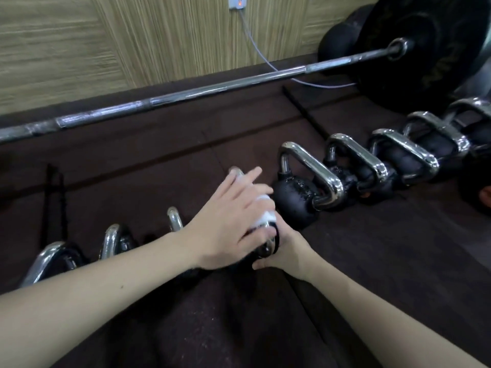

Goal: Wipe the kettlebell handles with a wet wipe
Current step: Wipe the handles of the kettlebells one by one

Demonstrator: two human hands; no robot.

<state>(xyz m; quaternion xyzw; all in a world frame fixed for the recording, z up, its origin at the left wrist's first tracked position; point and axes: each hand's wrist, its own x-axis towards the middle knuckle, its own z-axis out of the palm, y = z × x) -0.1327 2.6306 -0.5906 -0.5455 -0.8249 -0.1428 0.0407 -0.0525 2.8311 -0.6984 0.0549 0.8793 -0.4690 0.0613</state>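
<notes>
Several black kettlebells with chrome handles stand in a row on the dark floor. My left hand (231, 221) reaches across the middle kettlebell and holds a white wet wipe (263, 216) against its handle (236, 171), fingers draped over it and the index finger stretched out. Most of that handle is hidden under the hand. My right hand (288, 251) sits just below, its fingers curled round the lower part of the same kettlebell (267, 248). The neighbouring kettlebell (295, 200) on the right touches the wipe's side.
More kettlebells run to the right (356, 155) and to the left (113, 240). A long steel barbell (212, 88) with a black plate (425, 49) lies behind the row along the wooden wall. A grey cable (255, 46) hangs from a socket.
</notes>
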